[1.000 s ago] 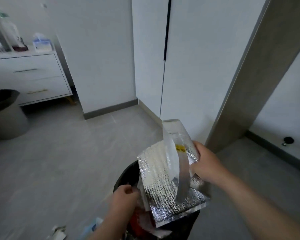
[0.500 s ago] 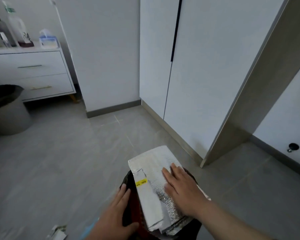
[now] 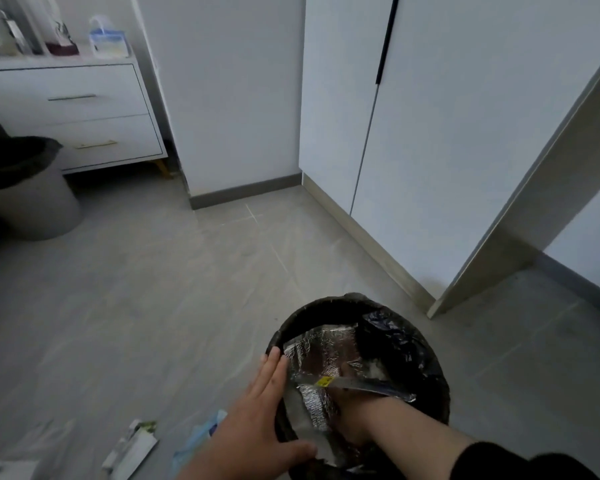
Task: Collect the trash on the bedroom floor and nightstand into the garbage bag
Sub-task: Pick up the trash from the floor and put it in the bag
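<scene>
The black garbage bag [image 3: 326, 303] stands open on the floor at the lower middle. A silver foil insulated bag [image 3: 326, 344] with a yellow sticker lies crumpled inside it. My left hand [image 3: 257, 417] holds the bag's near-left rim, fingers straight along the outside and thumb hooked over the edge. My right hand [image 3: 354, 417] reaches down into the bag and presses on the foil; a foil flap crosses over its knuckles. Loose trash lies on the floor at lower left: a white-green wrapper [image 3: 132, 448], a light blue piece [image 3: 198, 438] and a clear plastic packet [image 3: 14, 459].
A white nightstand [image 3: 84, 109] stands at the back left with bottles and a tissue pack [image 3: 108, 43] on top. A grey bin [image 3: 28, 199] with a black liner sits in front of it. White wardrobe doors [image 3: 430, 133] and a door frame line the right side.
My right hand has pushed the foil bag from above the rim down inside the garbage bag. My left hand has stayed on the rim. The view has tilted down slightly.
</scene>
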The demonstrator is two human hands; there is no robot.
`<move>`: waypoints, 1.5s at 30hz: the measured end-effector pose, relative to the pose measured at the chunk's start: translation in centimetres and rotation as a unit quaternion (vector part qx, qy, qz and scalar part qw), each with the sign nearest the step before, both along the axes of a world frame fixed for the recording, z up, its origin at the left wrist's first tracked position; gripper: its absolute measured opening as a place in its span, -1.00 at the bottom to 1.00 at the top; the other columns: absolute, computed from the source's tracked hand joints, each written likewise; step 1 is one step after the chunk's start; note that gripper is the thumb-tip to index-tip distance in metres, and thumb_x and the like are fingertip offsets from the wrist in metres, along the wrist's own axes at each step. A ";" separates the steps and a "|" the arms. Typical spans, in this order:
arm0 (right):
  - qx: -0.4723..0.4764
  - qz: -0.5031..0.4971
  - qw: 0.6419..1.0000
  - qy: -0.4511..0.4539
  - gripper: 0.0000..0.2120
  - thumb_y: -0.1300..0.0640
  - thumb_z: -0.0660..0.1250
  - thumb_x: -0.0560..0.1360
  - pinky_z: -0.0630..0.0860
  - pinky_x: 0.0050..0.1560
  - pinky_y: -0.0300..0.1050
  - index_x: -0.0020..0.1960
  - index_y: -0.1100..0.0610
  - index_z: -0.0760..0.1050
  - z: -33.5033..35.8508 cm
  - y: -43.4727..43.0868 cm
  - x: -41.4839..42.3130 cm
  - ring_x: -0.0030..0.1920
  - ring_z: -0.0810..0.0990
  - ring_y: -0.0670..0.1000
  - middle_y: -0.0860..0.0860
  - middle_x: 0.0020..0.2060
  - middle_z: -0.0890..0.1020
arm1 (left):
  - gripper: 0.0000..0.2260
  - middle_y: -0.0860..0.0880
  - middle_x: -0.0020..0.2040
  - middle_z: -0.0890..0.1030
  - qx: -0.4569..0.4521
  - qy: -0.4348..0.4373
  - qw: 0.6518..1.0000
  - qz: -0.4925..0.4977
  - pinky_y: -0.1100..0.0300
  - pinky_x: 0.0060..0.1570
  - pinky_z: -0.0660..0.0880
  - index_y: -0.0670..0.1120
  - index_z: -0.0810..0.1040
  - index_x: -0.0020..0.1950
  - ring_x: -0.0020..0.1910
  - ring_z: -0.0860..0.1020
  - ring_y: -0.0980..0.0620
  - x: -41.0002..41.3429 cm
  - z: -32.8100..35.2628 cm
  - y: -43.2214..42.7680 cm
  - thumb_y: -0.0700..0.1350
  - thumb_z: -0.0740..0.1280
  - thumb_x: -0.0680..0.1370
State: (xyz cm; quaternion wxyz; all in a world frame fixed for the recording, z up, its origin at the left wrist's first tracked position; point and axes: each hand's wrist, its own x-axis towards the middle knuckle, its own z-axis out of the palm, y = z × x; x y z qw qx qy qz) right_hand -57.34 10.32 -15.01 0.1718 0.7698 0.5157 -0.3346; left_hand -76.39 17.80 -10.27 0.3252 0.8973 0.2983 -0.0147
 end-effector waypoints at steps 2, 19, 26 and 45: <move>-0.014 0.010 1.000 0.007 -0.40 -0.02 0.18 0.53 0.17 0.46 0.08 0.47 -0.10 -0.02 -1.5 0.2 0.0 0.47 0.21 0.18 0.12 0.52 0.06 | 0.14 0.32 0.39 -0.45 -0.004 -0.004 1.000 0.004 0.18 0.51 -0.07 0.19 -0.38 0.43 0.42 -0.39 0.28 -0.1 -0.1 0.1 0.60 0.19 0.10; -0.075 0.207 0.975 -0.030 -0.68 0.12 0.32 0.52 0.48 -0.02 -0.05 0.20 0.28 0.50 8.0 2.0 -5.6 0.05 0.57 0.22 0.24 0.06 0.58 | -0.01 0.26 0.44 -0.35 0.015 -0.031 0.999 0.022 0.24 0.49 -0.15 0.23 -0.32 0.41 0.46 -0.36 0.22 -1.5 1.3 -0.5 0.47 0.26 0.23; 0.308 0.085 0.940 0.115 -0.68 0.02 0.14 0.56 0.39 0.27 -0.11 0.27 0.05 0.45 14.4 1.4 -11.1 0.26 0.45 0.01 0.00 0.25 0.51 | -0.17 0.33 0.47 -0.09 0.034 -0.147 0.973 0.174 0.48 0.38 -0.14 0.21 0.00 0.47 0.48 -0.13 0.38 -11.2 2.5 -1.2 0.58 -0.11 0.29; -0.030 -0.201 0.978 0.055 -0.34 -0.12 0.39 0.31 0.45 0.20 -0.11 0.28 0.14 0.26 -11.3 -3.8 -21.9 0.26 0.47 0.15 0.15 0.25 0.41 | -0.80 -0.07 -0.10 0.62 -0.345 0.062 0.774 0.527 0.23 -0.23 0.42 -0.09 0.49 -0.12 -0.13 0.57 0.01 -18.8 -17.1 -9.2 -0.12 0.43 0.32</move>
